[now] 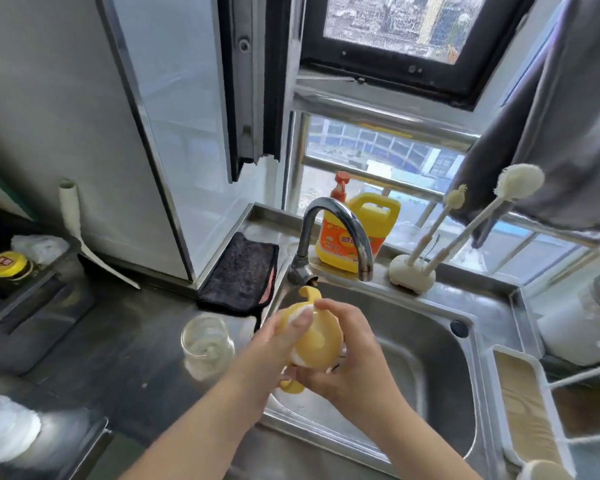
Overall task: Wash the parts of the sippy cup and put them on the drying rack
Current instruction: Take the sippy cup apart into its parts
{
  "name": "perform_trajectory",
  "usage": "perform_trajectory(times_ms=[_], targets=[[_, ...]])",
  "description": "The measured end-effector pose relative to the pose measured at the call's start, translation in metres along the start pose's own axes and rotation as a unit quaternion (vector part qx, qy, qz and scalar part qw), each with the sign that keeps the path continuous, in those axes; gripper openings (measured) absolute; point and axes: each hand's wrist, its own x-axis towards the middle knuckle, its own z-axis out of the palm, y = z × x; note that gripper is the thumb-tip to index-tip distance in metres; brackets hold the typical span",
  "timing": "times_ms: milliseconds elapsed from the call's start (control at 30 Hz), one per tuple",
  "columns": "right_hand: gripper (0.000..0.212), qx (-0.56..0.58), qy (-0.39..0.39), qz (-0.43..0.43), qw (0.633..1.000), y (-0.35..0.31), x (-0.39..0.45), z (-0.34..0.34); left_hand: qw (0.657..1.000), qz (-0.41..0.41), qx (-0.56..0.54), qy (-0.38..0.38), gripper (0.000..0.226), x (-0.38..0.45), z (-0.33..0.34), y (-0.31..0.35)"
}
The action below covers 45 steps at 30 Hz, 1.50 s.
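Both forearms reach in from below, and the yellow lid of the sippy cup is held over the sink, just below the tap: the left hand is curled round its left side with the thumb across the top, the right hand cupped under and round its right. No water can be seen running (blur hides much), so the lid is best turned under the spout, handles rubbed too. Passed left to right are a clear cup on the counter, a dark cloth, the soap bottle, two brushes and the white rack, none judged in the way.
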Motion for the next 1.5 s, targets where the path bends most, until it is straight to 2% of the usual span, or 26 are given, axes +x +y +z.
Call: perform_trajectory(times_ms=[67, 133, 233, 333, 433, 533, 733, 833, 967, 1067, 1200, 1367, 1500], targets=[[0.078, -0.009, 0.001, 0.008, 1.000, 0.003, -0.007, -0.011, 0.999, 0.010, 0.012, -0.048, 0.053, -0.002, 0.011, 0.005], [0.080, 0.013, -0.031, 0.033, 0.999, 0.004, -0.011, -0.023, 0.998, 0.015, 0.002, -0.068, 0.041, -0.005, 0.021, 0.012], [0.074, 0.045, -0.078, 0.051, 0.995, 0.005, -0.012, -0.045, 0.996, 0.015, 0.020, -0.081, 0.050, -0.003, 0.028, 0.015], [0.075, -0.011, -0.102, 0.027, 0.994, 0.003, -0.011, -0.063, 0.996, 0.010, 0.034, -0.087, 0.048, -0.001, 0.036, 0.014], [0.077, -0.055, -0.110, 0.027, 0.992, 0.003, -0.010, -0.070, 0.994, 0.007, 0.055, -0.097, 0.044, 0.000, 0.045, 0.014], [0.073, -0.037, -0.119, 0.041, 0.991, 0.003, -0.009, -0.073, 0.993, 0.005, 0.064, -0.100, 0.044, 0.004, 0.045, 0.014], [0.063, -0.092, -0.097, 0.040, 0.990, 0.000, -0.008, -0.072, 0.993, 0.001, 0.054, -0.108, 0.035, 0.003, 0.050, 0.015], [0.053, -0.139, -0.075, 0.032, 0.987, -0.006, -0.005, -0.071, 0.993, 0.009, 0.056, -0.103, 0.042, 0.003, 0.052, 0.016], [0.052, -0.198, -0.095, 0.017, 0.976, -0.011, -0.003, -0.066, 0.996, 0.007, 0.067, -0.058, 0.055, 0.007, 0.053, 0.015], [0.052, -0.216, -0.073, -0.009, 0.974, -0.009, -0.004, -0.064, 0.998, 0.003, 0.055, -0.026, 0.059, 0.011, 0.057, 0.012], [0.050, -0.222, -0.008, -0.060, 0.973, 0.003, -0.003, -0.058, 1.000, 0.015, 0.011, -0.006, 0.035, 0.012, 0.066, 0.010], [0.063, -0.145, 0.075, -0.126, 0.978, 0.016, -0.003, -0.054, 0.998, 0.052, -0.042, -0.008, 0.036, 0.014, 0.072, 0.013], [0.065, -0.098, 0.109, -0.113, 0.983, 0.015, -0.003, -0.052, 0.997, 0.050, -0.064, -0.010, 0.029, 0.017, 0.074, 0.015]])
